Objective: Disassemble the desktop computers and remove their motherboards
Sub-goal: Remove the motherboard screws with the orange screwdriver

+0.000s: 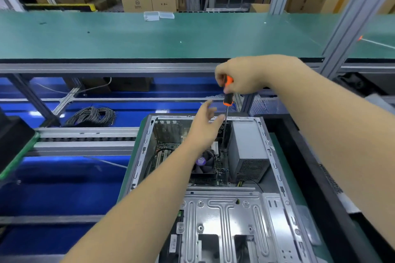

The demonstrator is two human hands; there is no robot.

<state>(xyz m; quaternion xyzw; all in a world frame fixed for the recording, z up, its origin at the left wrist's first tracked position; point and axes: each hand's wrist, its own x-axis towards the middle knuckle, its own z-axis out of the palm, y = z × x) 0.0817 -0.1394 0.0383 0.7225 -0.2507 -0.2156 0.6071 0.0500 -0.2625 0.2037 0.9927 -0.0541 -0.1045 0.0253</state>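
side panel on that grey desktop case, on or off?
Off. The grey metal desktop case lies open-side up, exposing the green motherboard, black CPU fan and grey power supply box. No panel covers them.

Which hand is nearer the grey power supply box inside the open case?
Left. The left hand hovers open over the motherboard, just beside the power supply. The right hand grips the screwdriver handle higher above it.
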